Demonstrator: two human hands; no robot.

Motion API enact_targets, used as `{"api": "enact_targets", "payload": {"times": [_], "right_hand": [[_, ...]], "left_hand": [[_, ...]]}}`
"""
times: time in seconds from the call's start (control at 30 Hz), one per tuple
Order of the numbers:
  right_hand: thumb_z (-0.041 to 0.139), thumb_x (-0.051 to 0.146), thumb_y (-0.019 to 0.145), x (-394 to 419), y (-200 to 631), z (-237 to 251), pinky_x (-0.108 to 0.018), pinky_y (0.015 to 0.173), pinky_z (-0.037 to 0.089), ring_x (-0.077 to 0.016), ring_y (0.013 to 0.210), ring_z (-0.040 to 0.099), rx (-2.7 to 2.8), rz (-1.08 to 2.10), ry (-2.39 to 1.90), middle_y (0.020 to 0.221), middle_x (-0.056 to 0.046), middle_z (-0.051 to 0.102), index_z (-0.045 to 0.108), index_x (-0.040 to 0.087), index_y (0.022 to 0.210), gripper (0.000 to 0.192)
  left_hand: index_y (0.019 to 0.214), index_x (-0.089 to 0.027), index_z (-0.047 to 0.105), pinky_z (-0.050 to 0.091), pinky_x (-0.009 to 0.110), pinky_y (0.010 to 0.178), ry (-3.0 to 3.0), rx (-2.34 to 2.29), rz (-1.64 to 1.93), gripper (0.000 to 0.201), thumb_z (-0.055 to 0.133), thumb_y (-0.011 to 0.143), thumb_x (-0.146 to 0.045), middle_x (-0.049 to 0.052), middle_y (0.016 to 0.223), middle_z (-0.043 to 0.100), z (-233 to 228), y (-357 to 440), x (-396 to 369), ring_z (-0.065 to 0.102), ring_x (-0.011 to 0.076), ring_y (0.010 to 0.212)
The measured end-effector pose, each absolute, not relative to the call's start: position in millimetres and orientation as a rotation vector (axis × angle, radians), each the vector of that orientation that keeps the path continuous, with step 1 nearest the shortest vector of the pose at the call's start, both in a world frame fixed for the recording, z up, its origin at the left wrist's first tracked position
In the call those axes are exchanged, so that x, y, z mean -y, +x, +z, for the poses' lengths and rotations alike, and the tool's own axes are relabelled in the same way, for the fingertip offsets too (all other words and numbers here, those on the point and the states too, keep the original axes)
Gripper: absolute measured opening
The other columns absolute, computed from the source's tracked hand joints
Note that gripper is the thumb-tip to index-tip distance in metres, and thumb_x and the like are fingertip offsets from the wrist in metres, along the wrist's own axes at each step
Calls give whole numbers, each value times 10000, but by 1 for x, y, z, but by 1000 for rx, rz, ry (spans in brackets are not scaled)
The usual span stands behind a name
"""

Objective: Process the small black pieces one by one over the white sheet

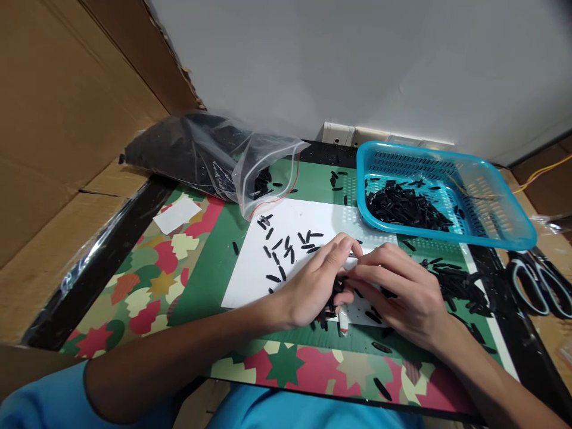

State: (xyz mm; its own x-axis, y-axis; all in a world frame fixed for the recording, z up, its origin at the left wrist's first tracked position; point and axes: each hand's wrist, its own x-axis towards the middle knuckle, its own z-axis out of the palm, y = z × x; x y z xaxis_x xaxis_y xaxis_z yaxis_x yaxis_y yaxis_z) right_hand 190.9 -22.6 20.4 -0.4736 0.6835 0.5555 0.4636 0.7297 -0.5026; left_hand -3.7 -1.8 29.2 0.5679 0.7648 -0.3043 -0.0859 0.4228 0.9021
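Both hands meet over the white sheet: the left hand cups a bunch of small black pieces, the right hand pinches one at its fingertips. Better to keep them low, so none scatter.

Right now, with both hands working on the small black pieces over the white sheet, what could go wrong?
1. The left hand cups a bunch of small black pieces; some may slip out and mix with the loose ones on the white sheet.
2. The open plastic bag lies on its side, mouth toward the sheet, so more pieces could spill.
3. The right hand works beside a loose pile near the blue basket; a forearm could sweep it away.
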Motion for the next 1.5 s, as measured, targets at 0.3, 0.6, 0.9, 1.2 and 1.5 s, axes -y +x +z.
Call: {"api": "enact_targets", "payload": {"times": [0.3,0.6,0.9,1.2,1.5], "right_hand": [[740,-34,887,18,207,27,-356,664,526,-214,752,664,2052,-46,-908,866,-81,736,713,202,1115,329],[691,21,953,13,207,23,-342,656,528,-195,746,629,2100,-46,-907,877,-80,753,713,197,1084,221],[734,11,938,10,206,21,-343,674,543,-196,763,658,2025,6,-899,883,-68,743,720,192,1094,239],[749,-25,915,11,205,22,-345,685,561,-197,779,675,1988,76,-907,891,-76,748,728,182,1050,248],[763,-2,920,12,204,24,-332,691,569,-179,789,683,1920,233,-935,887,-73,750,751,158,1026,192]], "left_hand": [[912,-232,488,321,155,374,912,-737,574,400,435,1083,-590,-102,519,429,28,-5,-3,346,70,362],[849,-222,461,345,125,385,1011,-710,621,394,467,1105,-521,-94,532,459,26,-5,-7,389,53,386],[845,-220,454,360,120,402,996,-685,616,385,474,1108,-500,-88,547,459,25,-7,-5,416,55,423],[840,-218,451,348,121,392,982,-685,623,379,490,1103,-488,-87,548,466,27,-6,-5,415,53,415],[834,-219,446,360,115,411,974,-674,629,373,508,1098,-475,-89,538,451,26,-6,-4,405,51,427]]}}
